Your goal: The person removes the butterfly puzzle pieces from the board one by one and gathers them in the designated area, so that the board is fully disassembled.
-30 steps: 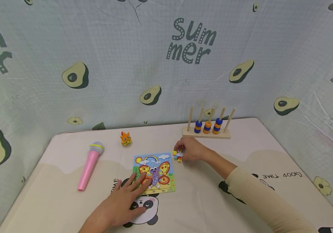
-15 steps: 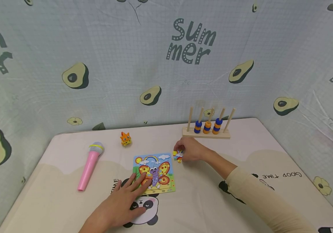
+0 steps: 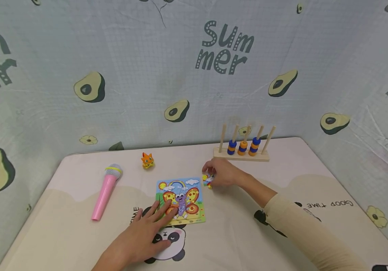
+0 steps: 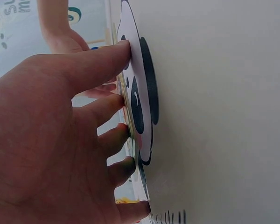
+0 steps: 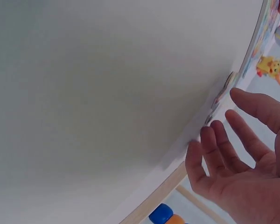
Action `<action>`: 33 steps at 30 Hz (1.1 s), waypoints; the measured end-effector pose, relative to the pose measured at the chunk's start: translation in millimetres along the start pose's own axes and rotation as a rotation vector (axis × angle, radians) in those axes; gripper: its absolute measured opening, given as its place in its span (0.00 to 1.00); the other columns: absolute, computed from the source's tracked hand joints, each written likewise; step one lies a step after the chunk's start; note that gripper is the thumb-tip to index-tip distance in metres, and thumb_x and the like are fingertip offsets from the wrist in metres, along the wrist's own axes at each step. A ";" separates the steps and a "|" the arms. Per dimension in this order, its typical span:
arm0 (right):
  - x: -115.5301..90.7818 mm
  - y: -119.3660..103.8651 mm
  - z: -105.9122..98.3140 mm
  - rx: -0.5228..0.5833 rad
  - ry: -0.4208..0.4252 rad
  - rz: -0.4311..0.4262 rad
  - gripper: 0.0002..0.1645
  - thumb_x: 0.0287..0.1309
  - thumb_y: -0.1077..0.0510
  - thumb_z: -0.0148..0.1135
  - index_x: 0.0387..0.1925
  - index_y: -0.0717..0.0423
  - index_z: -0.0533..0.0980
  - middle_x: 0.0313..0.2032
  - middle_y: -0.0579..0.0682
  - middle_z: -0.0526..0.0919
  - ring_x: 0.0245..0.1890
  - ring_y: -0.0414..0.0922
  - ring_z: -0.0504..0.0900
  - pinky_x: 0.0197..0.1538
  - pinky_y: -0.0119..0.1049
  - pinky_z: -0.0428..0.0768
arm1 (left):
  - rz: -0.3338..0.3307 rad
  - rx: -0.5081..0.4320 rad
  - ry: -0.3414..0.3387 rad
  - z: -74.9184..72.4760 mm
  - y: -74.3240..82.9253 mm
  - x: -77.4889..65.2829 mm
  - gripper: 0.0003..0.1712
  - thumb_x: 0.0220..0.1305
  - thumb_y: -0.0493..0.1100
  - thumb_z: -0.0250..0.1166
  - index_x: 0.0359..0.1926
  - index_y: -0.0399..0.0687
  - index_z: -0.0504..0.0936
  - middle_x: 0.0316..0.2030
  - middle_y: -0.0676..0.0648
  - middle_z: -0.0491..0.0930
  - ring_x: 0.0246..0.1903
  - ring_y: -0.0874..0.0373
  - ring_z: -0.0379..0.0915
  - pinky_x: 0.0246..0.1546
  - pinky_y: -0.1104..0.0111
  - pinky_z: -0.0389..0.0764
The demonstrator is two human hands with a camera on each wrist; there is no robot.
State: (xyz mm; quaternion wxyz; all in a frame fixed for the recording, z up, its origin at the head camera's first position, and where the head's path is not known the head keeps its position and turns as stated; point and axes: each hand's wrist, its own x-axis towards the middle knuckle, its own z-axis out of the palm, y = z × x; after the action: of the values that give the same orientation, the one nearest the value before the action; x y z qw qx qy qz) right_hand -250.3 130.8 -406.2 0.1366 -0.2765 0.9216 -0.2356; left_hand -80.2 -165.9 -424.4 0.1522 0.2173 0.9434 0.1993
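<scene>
Steadying the puzzle (image 3: 181, 203) calls for light, even pressure from the left hand (image 3: 143, 235), which lies spread with its fingertips on the near left part. The puzzle rests flat near the middle of the table (image 3: 241, 233). The right hand (image 3: 223, 172) is bent over the small picture pieces (image 3: 206, 180), just right of the puzzle's far right corner; whether it pinches one cannot be told. For a clean lift, grip one piece by its edges and hold it level. Observe clearances: the counting frame (image 3: 228, 156) stands just beyond the right hand, by the far table edge, so direct travel nearward or left. Room is free nearward of the puzzle's right side; the toy figure (image 3: 148, 161) and microphone (image 3: 105, 192) limit the left.
</scene>
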 end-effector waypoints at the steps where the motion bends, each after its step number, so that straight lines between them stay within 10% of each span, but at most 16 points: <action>1: 0.3 -0.9 1.0 0.003 0.010 0.003 0.26 0.52 0.64 0.75 0.55 0.55 0.83 0.47 0.50 0.82 0.47 0.46 0.78 0.54 0.40 0.82 | 0.000 -0.001 0.000 -0.1 0.1 -0.2 0.46 0.66 0.63 0.68 0.81 0.65 0.61 0.83 0.52 0.54 0.82 0.37 0.43 0.71 0.24 0.46; 33: 26.9 -60.5 32.9 0.087 -0.033 -0.153 0.23 0.57 0.66 0.74 0.55 0.52 0.84 0.49 0.50 0.86 0.51 0.47 0.81 0.55 0.39 0.82 | -0.015 0.011 -0.001 1.4 0.2 2.2 0.47 0.65 0.63 0.68 0.81 0.66 0.61 0.83 0.52 0.54 0.82 0.38 0.44 0.71 0.24 0.47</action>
State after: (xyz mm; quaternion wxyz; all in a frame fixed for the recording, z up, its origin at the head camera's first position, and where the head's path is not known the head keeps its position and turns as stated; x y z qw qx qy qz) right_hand -232.6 59.0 -406.6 0.1451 -0.3435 0.8843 -0.2808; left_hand -81.4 -164.2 -425.9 0.1532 0.2110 0.9459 0.1929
